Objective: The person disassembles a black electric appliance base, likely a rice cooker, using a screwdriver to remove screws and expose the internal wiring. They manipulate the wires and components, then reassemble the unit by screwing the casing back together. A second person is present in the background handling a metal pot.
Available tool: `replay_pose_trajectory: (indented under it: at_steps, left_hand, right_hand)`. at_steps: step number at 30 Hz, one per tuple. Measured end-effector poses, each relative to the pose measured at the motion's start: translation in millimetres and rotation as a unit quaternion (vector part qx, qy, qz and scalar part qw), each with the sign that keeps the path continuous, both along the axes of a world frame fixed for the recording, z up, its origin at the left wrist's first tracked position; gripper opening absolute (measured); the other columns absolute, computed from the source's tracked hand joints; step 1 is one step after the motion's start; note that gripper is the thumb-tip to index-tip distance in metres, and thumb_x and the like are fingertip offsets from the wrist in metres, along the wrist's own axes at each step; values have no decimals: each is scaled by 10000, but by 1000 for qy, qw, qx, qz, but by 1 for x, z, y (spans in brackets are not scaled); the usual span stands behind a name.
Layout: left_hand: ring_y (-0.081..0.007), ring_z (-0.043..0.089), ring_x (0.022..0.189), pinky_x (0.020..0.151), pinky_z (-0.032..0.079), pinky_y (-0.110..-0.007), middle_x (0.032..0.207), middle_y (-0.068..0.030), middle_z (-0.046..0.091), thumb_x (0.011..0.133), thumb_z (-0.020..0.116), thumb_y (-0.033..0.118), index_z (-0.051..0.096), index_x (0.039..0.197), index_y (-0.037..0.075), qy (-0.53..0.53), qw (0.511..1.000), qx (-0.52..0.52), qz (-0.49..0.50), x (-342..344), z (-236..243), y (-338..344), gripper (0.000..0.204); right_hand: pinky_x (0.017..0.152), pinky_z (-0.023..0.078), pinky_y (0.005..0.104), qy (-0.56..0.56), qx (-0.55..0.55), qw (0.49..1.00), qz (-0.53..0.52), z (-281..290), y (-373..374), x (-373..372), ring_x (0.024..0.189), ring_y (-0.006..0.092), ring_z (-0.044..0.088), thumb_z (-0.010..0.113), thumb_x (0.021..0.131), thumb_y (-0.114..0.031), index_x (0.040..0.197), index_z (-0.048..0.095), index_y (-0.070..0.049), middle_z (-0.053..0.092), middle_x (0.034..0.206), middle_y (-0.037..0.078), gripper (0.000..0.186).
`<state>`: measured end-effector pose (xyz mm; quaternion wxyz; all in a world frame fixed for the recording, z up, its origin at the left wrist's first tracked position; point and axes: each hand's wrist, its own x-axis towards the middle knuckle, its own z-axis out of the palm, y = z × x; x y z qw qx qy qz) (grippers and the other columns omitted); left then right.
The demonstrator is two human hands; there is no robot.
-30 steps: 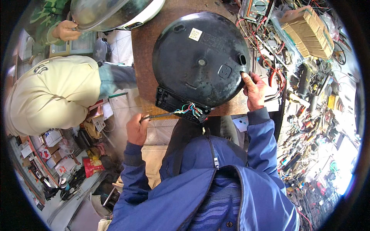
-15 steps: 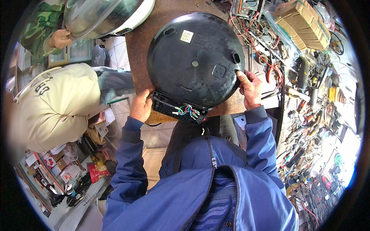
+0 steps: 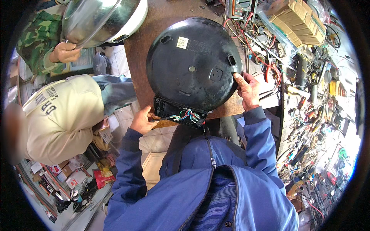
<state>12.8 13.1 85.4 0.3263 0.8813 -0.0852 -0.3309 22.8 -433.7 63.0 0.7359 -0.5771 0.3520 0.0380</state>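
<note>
A round black appliance base (image 3: 181,50) lies on the brown table with its underside up, showing a pale square label, two slotted openings and a small square cover. On its near side is an open black housing (image 3: 163,109), where red, blue, green and white wires (image 3: 187,114) with metal-ended connectors lie exposed. My right hand (image 3: 248,90) grips the base's right rim, thumb on top. Just left of the housing, my left hand (image 3: 142,121) pinches a short black cable (image 3: 157,119) between thumb and fingers. The fingers under the rim are hidden.
The wooden table (image 3: 135,61) carries a multimeter (image 3: 243,8), tangled wires, red-handled pliers (image 3: 271,68) and a cardboard box (image 3: 298,21). At left, a person in a cream hoodie (image 3: 63,111) bends close; another's hand (image 3: 66,52) holds a clear-lidded appliance (image 3: 104,19).
My left hand has shifted down from the housing's corner and now holds the black cable. The base has turned slightly under my right hand. The person in the hoodie has moved a little.
</note>
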Motion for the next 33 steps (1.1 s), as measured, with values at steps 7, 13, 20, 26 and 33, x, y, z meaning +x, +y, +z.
replay_pose_trajectory:
  at_steps: [7,13,20,26,33]
  left_hand:
    - [-171,719,811,733,575,-325,894,-117,752,810,860,157,672,995,-28,112,994,7,18,-7,7,-9,323]
    - [-92,606,735,682,520,-293,815,-36,687,829,868,250,677,902,-8,199,979,-38,8,-16,8,-7,329]
    - [-57,565,749,671,479,-247,829,29,633,871,839,215,661,934,9,195,965,-140,105,-12,30,-12,279]
    - [-61,599,789,712,510,-247,881,4,679,890,818,168,694,997,-6,210,966,-95,114,-9,27,-16,239]
    - [-93,648,836,763,549,-277,925,-40,710,918,783,160,699,1032,-32,228,965,-87,101,-20,14,-21,239]
  right_hand:
    - [486,335,196,-10,-21,1000,-2,1,5,0,592,30,479,839,890,-294,1159,708,-26,621,801,-42,402]
    - [485,337,200,-2,-19,1000,8,7,6,1,589,37,477,832,894,-323,1133,710,-30,608,773,-37,397]
    - [485,331,209,-6,-40,999,3,2,6,-2,578,42,475,805,919,-330,1102,704,-30,592,758,-34,366]
    - [497,328,234,17,13,996,-81,6,11,-31,554,57,447,689,999,-260,957,653,-53,545,692,-42,214]
    - [570,421,227,-4,5,1000,-28,17,33,-103,627,68,526,618,1043,-204,996,667,-23,613,760,-6,193]
